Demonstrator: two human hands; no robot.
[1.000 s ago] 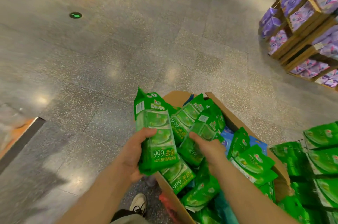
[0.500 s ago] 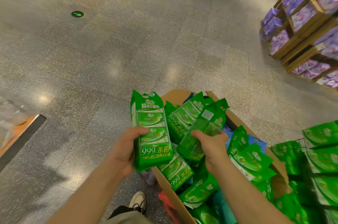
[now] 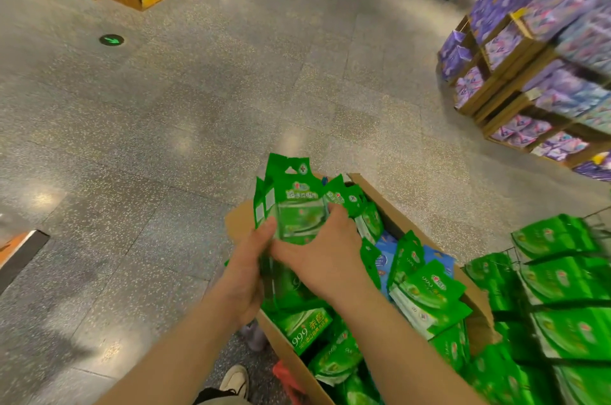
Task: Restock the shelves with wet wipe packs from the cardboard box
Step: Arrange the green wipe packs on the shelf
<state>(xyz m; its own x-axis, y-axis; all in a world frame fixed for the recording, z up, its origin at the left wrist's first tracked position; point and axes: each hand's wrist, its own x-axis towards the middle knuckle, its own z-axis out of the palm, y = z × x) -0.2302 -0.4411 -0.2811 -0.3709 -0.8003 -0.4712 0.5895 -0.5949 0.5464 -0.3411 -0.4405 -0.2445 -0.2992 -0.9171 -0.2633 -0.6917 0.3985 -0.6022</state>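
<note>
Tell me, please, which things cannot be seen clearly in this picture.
Head view only:
- Stack of green packs: count unclear; right hand and left hand cover its lower part.
- Cardboard box: bottom hidden under packs.
- Green shelf: cut off by right edge.
- Purple packs: print blurred.

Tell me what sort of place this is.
Most likely a supermarket or large shop floor: wooden display stands stacked with purple packs, a wire rack of green wet wipe packs, and an open cardboard box of stock on the speckled floor.
</note>
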